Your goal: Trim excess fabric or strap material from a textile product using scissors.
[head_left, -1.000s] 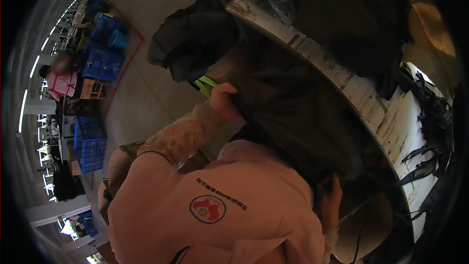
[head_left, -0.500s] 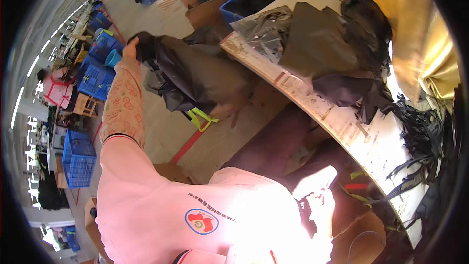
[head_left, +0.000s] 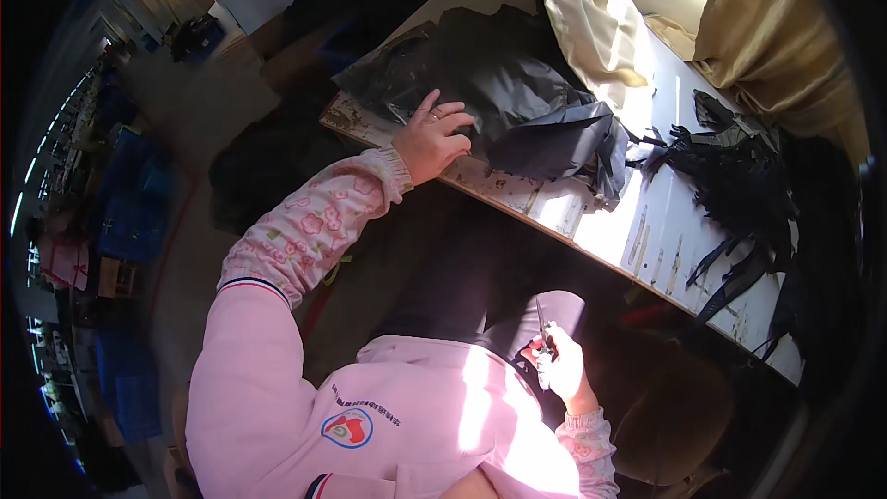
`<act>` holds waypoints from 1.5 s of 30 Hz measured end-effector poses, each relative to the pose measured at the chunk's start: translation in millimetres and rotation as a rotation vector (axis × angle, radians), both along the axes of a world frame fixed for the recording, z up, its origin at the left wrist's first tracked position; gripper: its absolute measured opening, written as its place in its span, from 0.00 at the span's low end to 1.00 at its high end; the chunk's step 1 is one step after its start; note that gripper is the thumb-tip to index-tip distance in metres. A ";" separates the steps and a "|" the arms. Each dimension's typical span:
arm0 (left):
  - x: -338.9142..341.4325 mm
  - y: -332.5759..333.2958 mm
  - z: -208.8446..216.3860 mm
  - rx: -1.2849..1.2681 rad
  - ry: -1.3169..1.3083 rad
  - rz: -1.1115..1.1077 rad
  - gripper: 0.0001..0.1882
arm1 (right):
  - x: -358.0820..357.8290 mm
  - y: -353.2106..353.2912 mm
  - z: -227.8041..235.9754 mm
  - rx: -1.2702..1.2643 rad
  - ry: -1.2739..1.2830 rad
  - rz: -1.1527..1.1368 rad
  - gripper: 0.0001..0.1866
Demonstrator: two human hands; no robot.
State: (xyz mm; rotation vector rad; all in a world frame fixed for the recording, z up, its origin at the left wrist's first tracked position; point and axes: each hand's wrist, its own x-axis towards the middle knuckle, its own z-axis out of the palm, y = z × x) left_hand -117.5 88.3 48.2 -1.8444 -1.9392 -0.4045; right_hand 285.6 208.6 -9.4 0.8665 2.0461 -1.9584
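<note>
So, left hand is over the near edge of the bench, toward its left end, fingers spread and partly curled, grasping nothing visible. It's right by the dark cloth; can't tell if the fingertips touch it. Cloth lies rumpled on the bench, far side of the hand, with a glossy folded piece at its near right. Right hand is closed around small pointed snips, blade end pointing away from the body, above the lap, near side of the bench and well apart from the cloth. Black strips sit tangled at the bench's right, some hanging over the near edge. Gold curtain hangs at far right.
</note>
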 end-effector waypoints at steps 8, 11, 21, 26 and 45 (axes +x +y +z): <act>29.7 40.2 16.0 -0.075 0.144 0.080 0.11 | 18.3 6.1 -36.0 0.147 0.361 -0.257 0.07; -3.0 22.9 -6.4 -0.149 0.046 0.103 0.16 | 1.1 12.1 -16.1 0.116 0.337 -0.126 0.07; 9.6 30.3 33.1 -0.329 -0.296 -0.049 0.16 | 3.5 -9.2 -26.7 -0.231 0.426 -0.287 0.09; 53.0 37.9 95.6 -0.423 -0.565 -0.196 0.17 | 10.3 2.3 -17.2 0.159 0.503 -0.320 0.15; -48.7 512.2 191.5 -0.003 -0.616 -0.399 0.16 | -221.7 403.1 16.3 0.335 0.914 -0.857 0.14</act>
